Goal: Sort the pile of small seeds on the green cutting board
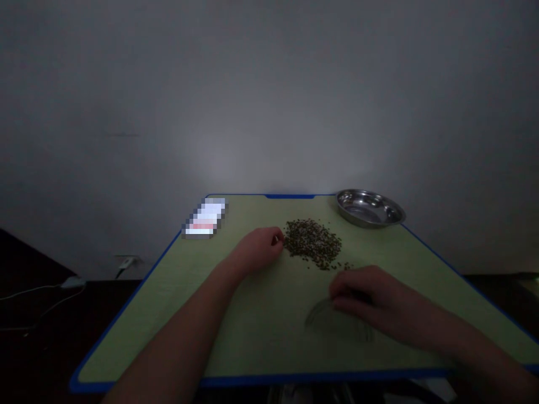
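A loose pile of small dark seeds or beans [314,241] is spread on the pale green tabletop [261,320]. At the pile's left edge, my left hand [261,248] rests with thumb and fingertips pinched together; whatever lies between them is hidden or too small to name. My right hand [366,292], closer to me and to the right, is also closed in a pinch just below a few stray seeds. Faint curved, see-through edges [315,311] show beneath its fingers, too dim and blurred to name.
A shiny oval steel bowl [370,210] stands at the back right corner. Near the left edge lies a lit, pixelated phone-like screen [206,216]. The table has a blue rim [290,196] and faces a pale wall. Cables and a plug [126,262] are beyond its left side.
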`<state>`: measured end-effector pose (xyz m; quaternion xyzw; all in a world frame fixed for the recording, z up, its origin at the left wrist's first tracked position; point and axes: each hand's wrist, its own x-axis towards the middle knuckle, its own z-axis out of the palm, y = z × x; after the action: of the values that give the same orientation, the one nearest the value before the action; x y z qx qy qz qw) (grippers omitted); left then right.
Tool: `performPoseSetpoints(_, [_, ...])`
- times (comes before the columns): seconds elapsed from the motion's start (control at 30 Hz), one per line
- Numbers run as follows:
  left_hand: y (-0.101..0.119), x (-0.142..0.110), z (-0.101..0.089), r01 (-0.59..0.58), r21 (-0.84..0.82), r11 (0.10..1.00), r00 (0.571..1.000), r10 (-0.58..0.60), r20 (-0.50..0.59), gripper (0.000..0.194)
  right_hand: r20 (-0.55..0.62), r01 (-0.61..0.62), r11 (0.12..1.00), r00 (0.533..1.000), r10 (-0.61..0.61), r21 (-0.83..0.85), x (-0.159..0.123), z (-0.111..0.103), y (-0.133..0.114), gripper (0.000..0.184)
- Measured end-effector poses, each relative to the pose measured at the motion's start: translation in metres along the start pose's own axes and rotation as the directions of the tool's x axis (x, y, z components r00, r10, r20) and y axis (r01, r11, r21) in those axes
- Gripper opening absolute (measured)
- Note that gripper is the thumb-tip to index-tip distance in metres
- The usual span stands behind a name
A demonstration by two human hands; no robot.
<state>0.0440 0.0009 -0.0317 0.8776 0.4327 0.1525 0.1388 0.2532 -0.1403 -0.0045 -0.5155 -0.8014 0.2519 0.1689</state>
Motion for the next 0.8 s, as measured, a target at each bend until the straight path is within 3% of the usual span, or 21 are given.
performPoseSetpoints(0.27, [-0.010,0.003,-0.005,0.177,0.036,0.984,0.980,-0.172,-0.097,0.023,-0.326,-0.102,0.995,0.941,0.097,0.000,0.006,-0.036,0.048,0.031])
performPoseSetpoints(0.43, [-0.011,0.003,-0.006,0.196,0.044,0.980,0.978,-0.192,-0.084,0.022,-0.355,-0.142,0.979,0.916,0.186,0.147,0.024,-0.046,0.062,0.022])
performPoseSetpoints(0.57, [-0.009,0.002,-0.008,0.203,0.052,0.978,0.977,-0.199,-0.072,0.022,-0.453,-0.114,0.993,0.887,0.089,-0.027,0.056,-0.050,0.064,0.015])
performPoseSetpoints(0.7, [-0.008,0.002,-0.009,0.222,0.050,0.974,0.974,-0.220,-0.050,0.022,-0.460,-0.157,0.955,0.888,0.025,-0.251,0.091,-0.045,0.060,0.015])
performPoseSetpoints(0.8, [-0.009,0.001,-0.010,0.235,0.051,0.971,0.972,-0.233,-0.043,0.022,-0.477,-0.171,0.936,0.879,0.004,-0.308,0.112,-0.037,0.055,0.017])
